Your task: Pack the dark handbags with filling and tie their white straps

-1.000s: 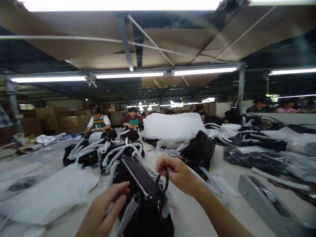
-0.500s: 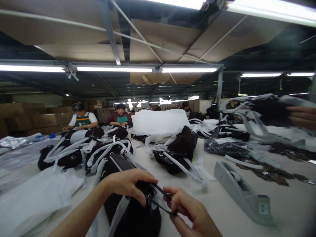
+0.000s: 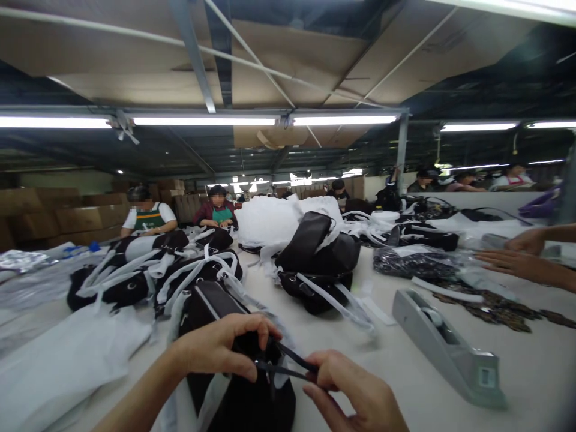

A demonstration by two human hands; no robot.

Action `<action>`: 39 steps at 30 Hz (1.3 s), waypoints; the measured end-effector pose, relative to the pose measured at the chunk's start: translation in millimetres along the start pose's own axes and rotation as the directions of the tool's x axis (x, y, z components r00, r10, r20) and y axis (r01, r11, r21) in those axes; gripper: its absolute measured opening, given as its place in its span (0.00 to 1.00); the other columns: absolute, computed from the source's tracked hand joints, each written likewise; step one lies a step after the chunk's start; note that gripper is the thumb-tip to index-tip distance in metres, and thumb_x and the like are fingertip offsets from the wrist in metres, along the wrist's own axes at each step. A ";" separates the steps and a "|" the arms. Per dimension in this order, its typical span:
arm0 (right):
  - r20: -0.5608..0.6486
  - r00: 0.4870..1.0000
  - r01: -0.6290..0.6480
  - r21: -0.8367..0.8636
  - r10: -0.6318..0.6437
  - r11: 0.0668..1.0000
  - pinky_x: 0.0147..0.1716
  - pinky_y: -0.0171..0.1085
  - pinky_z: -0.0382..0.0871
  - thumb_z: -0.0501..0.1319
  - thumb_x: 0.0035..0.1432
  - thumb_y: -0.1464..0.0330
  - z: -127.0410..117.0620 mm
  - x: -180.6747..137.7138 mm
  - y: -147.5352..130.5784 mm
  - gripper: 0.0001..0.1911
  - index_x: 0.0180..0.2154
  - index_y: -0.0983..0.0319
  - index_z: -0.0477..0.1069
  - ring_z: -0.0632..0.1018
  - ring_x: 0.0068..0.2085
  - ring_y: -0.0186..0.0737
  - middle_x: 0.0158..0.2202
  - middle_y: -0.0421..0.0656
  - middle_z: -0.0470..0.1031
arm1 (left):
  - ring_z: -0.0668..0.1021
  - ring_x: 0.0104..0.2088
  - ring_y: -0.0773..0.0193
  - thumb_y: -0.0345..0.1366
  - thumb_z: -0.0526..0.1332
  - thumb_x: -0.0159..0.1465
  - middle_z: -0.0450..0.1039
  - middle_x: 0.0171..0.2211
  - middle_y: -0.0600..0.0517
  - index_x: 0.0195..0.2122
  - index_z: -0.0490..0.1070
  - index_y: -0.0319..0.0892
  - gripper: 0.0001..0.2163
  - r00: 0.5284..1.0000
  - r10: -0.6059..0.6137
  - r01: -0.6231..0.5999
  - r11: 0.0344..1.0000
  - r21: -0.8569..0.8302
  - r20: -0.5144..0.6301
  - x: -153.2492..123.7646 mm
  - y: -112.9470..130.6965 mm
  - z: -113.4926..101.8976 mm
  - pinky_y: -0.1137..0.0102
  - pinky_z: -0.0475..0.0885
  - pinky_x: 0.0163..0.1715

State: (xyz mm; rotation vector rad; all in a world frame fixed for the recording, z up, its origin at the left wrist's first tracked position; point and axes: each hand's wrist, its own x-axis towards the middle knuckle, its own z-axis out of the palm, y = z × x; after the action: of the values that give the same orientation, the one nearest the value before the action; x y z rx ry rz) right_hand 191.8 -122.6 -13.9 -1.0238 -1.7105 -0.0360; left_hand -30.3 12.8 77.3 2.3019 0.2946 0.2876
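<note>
Both hands, left hand (image 3: pixel 220 348) and right hand (image 3: pixel 355 393), pinching black bag's (image 3: pixel 238 396) strap (image 3: pixel 288 363), contents apparently hidden.

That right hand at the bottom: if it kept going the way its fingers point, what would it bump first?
Probably the left hand: the right hand points left along the thin black strap toward it, over the black bag. Depth is unclear.
</note>
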 end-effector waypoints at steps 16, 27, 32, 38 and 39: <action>-0.109 0.994 0.018 -0.070 -0.026 0.997 0.20 0.30 0.61 0.67 0.56 0.72 1.0 20.8 -0.2 0.11 0.25 0.60 0.67 0.68 0.21 0.31 0.20 0.34 0.65 | 0.74 0.48 0.59 0.44 0.65 0.64 0.76 0.44 0.50 0.28 0.74 0.42 0.11 1.000 -0.006 0.006 1.000 0.004 -0.030 8.6 19.6 23.2 0.68 0.66 0.52; 0.268 0.950 0.213 -0.171 -0.163 0.962 0.29 0.33 0.66 0.54 0.61 0.77 -39.9 35.4 -17.0 0.09 0.32 0.61 0.70 0.75 0.32 0.37 0.31 0.42 0.72 | 0.73 0.52 0.57 0.47 0.65 0.63 0.74 0.48 0.50 0.29 0.75 0.43 0.13 0.999 -0.052 0.052 0.999 0.001 -0.005 11.2 24.2 22.3 0.67 0.64 0.56; 0.071 0.952 0.305 -0.288 -0.297 0.908 0.29 0.33 0.65 0.52 0.61 0.78 -13.8 35.9 -5.9 0.09 0.32 0.60 0.64 0.75 0.30 0.35 0.30 0.42 0.74 | 0.73 0.54 0.57 0.47 0.65 0.62 0.73 0.52 0.49 0.29 0.74 0.42 0.13 0.998 -0.068 0.068 0.998 -0.017 -0.011 9.9 23.9 23.8 0.66 0.64 0.56; -0.316 0.855 0.206 -0.523 -0.412 0.827 0.22 0.34 0.61 0.50 0.62 0.78 1.6 54.6 9.4 0.09 0.37 0.61 0.64 0.72 0.21 0.35 0.21 0.37 0.70 | 0.73 0.48 0.58 0.51 0.62 0.62 0.74 0.44 0.51 0.27 0.70 0.42 0.17 0.991 -0.098 0.096 0.995 -0.031 -0.085 17.5 19.4 28.7 0.68 0.65 0.52; -0.313 0.851 0.207 -0.538 -0.422 0.817 0.23 0.34 0.62 0.50 0.62 0.78 0.3 54.4 10.1 0.09 0.39 0.62 0.65 0.73 0.21 0.35 0.22 0.38 0.71 | 0.72 0.47 0.58 0.50 0.62 0.62 0.73 0.43 0.51 0.27 0.70 0.42 0.16 0.989 -0.102 0.099 0.995 -0.033 -0.103 18.7 18.1 30.1 0.68 0.65 0.51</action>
State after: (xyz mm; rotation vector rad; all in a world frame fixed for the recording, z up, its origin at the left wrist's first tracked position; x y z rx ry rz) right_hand 195.9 -83.2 24.7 -0.9743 -1.4733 -0.8974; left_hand -1.5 -14.2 72.6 2.2405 0.4552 0.3589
